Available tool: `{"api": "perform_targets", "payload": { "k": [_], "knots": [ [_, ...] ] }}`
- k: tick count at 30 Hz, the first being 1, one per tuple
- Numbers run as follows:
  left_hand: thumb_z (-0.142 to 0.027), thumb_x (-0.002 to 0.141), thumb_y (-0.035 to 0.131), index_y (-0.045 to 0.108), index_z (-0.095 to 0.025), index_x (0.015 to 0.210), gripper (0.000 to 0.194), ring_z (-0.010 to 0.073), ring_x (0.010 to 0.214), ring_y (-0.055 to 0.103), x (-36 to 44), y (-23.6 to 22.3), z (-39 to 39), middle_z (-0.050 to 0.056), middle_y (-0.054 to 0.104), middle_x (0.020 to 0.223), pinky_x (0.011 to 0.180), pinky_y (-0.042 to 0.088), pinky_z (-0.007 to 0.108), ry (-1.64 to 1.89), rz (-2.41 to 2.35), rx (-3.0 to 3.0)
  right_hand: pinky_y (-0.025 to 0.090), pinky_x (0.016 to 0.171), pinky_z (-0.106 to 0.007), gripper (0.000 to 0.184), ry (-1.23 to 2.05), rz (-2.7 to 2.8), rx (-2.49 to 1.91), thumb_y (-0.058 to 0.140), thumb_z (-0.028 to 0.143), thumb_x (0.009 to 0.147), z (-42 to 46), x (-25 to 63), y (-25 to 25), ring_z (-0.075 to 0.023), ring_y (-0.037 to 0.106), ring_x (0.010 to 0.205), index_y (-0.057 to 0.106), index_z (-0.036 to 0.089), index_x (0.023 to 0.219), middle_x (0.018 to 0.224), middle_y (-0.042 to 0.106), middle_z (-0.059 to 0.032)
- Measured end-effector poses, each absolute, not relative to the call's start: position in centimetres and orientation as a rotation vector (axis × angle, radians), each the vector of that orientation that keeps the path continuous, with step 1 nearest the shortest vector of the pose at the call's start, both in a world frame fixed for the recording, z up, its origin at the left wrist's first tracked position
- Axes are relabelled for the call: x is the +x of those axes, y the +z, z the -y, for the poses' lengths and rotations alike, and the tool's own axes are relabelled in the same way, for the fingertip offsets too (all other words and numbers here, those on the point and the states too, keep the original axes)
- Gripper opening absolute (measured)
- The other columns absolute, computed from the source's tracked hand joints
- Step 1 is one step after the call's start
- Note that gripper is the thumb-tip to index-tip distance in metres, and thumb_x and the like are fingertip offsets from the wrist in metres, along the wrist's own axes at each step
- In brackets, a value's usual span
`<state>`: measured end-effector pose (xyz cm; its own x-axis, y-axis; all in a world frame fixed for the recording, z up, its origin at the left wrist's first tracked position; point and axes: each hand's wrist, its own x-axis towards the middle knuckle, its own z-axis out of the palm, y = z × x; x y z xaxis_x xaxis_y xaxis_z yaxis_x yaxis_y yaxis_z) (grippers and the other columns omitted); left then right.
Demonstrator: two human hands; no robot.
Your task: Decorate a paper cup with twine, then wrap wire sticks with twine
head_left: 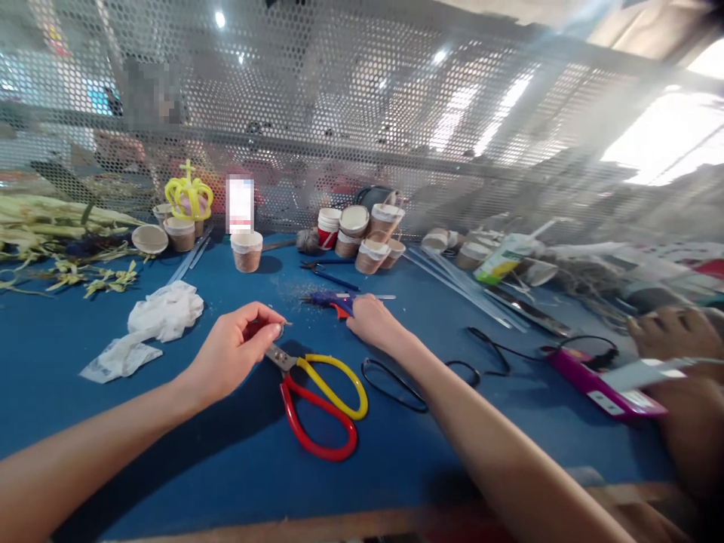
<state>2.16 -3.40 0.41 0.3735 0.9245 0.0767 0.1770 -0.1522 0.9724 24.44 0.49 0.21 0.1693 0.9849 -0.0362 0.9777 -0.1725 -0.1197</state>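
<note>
My left hand (240, 347) is closed in a pinch over the blue table, with a small thin brownish piece (287, 323) sticking out at the fingertips. What exactly it is cannot be made out. My right hand (374, 320) wraps round a blue hot glue gun (325, 299) with an orange trigger; its nozzle points left and a glue stick shows at the back. Scissors (286, 363) with one yellow and one red handle lie just below my left hand, which hides their blade tips. A black cord (396, 392) loops across the table beneath my right forearm.
Crumpled white material (167, 311) lies at left near dried plant stalks (50, 219). A paper-rimmed cup (247, 253), a yellow crown-shaped piece (189, 200) and blue pliers (333, 279) stand or lie farther back. Clear sticks (461, 286), a purple power strip (599, 385) and another person's hand (679, 335) are right.
</note>
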Motion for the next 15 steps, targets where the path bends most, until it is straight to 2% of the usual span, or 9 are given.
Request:
{"api": "perform_targets", "payload": {
  "k": [5, 7, 9, 10, 12, 15],
  "knots": [
    [-0.025, 0.075, 0.049, 0.054, -0.014, 0.081, 0.013, 0.0055, 0.045, 0.034, 2.1, 1.0, 3.4, -0.005, 0.041, 0.054, 0.042, 0.029, 0.018, 0.941, -1.02, 1.572, 0.045, 0.066, -0.028, 0.034, 0.253, 1.762, -2.217, 0.056, 0.016, 0.07, 0.4, 25.2, 0.6, -0.0211, 0.06, 0.081, 0.048, 0.008, 0.103, 0.092, 0.062, -0.015],
    [-0.024, 0.075, 0.049, 0.053, -0.014, 0.08, 0.013, 0.0054, 0.045, 0.034, 2.2, 1.3, 3.4, -0.005, 0.041, 0.054, 0.042, 0.029, 0.018, 0.96, -1.033, 1.559, 0.046, 0.059, -0.025, 0.039, 0.343, 1.721, -2.06, 0.053, 0.02, 0.073, 1.7, 25.1, 1.7, -0.0154, 0.061, 0.069, 0.041, 0.011, 0.11, 0.088, 0.063, -0.0089],
    [-0.024, 0.074, 0.049, 0.053, -0.014, 0.08, 0.012, 0.0054, 0.045, 0.034, 2.3, 1.5, 3.3, -0.005, 0.041, 0.054, 0.042, 0.029, 0.018, 0.991, -1.033, 1.552, 0.047, 0.055, -0.025, 0.031, 0.655, 1.523, -1.647, 0.054, 0.027, 0.074, 3.4, 24.6, 2.9, -0.0136, 0.06, 0.06, 0.046, 0.012, 0.1, 0.075, 0.063, -0.0054],
    [-0.024, 0.074, 0.049, 0.053, -0.014, 0.08, 0.012, 0.0054, 0.045, 0.034, 2.3, 1.5, 3.2, -0.005, 0.041, 0.053, 0.042, 0.029, 0.018, 1.009, -1.028, 1.545, 0.046, 0.051, -0.024, 0.024, 0.761, 1.478, -1.561, 0.055, 0.032, 0.073, 4.2, 24.2, 3.3, -0.0129, 0.059, 0.055, 0.052, 0.012, 0.085, 0.067, 0.062, -0.0042],
    [-0.024, 0.075, 0.049, 0.053, -0.014, 0.079, 0.011, 0.0052, 0.044, 0.035, 2.4, 1.5, 3.1, -0.006, 0.041, 0.051, 0.041, 0.029, 0.017, 1.045, -1.014, 1.52, 0.042, 0.043, -0.022, 0.025, 0.815, 1.455, -1.484, 0.055, 0.038, 0.072, 5.8, 23.3, 3.8, -0.011, 0.054, 0.045, 0.054, 0.013, 0.068, 0.058, 0.06, -0.0032],
    [-0.024, 0.076, 0.049, 0.052, -0.015, 0.079, 0.011, 0.0049, 0.042, 0.037, 2.4, 1.6, 3.0, -0.007, 0.041, 0.05, 0.041, 0.031, 0.017, 1.094, -1.011, 1.492, 0.045, 0.045, -0.024, 0.025, 0.81, 1.483, -1.425, 0.057, 0.037, 0.071, 7.5, 21.8, 3.5, -0.0104, 0.052, 0.041, 0.058, 0.013, 0.077, 0.054, 0.06, -0.0007]
  ]
}}
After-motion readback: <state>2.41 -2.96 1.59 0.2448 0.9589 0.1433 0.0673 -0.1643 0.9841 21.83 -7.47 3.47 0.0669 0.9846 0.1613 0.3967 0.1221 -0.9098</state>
